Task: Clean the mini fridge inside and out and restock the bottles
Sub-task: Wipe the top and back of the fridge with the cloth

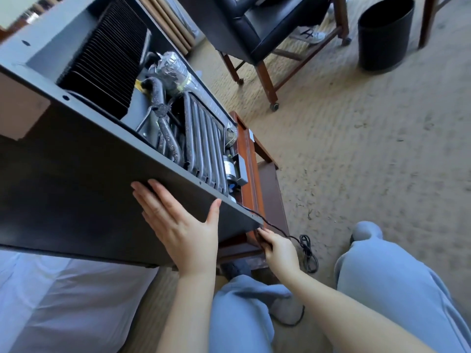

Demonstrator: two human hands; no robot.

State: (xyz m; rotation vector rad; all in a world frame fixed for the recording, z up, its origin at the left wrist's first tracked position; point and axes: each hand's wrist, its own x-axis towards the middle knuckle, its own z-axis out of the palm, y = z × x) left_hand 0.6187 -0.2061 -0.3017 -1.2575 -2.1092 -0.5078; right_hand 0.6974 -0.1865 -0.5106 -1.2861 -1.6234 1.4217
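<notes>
The mini fridge [76,189] fills the left of the view, turned so its open back faces up and away, with black cooling fins [107,54] and grey coils [204,141] exposed; its lower end sits against a reddish wooden stand [254,159], though whether it rests fully on it is unclear. The left hand [178,228] lies flat on the dark side panel, fingers straight and spread, thumb out toward the rear edge. The right hand [277,248] has its fingers curled round the fridge's lower rear corner, where the power cord [305,250] leaves and coils on the carpet [369,149]. No cloth or bottles show, so this looks like the step of shifting the fridge to reach its outside, not wiping or restocking. The next move calls for a firm two-handed hold, keeping the heavy box level and the cord clear of the stand and the knees.
</notes>
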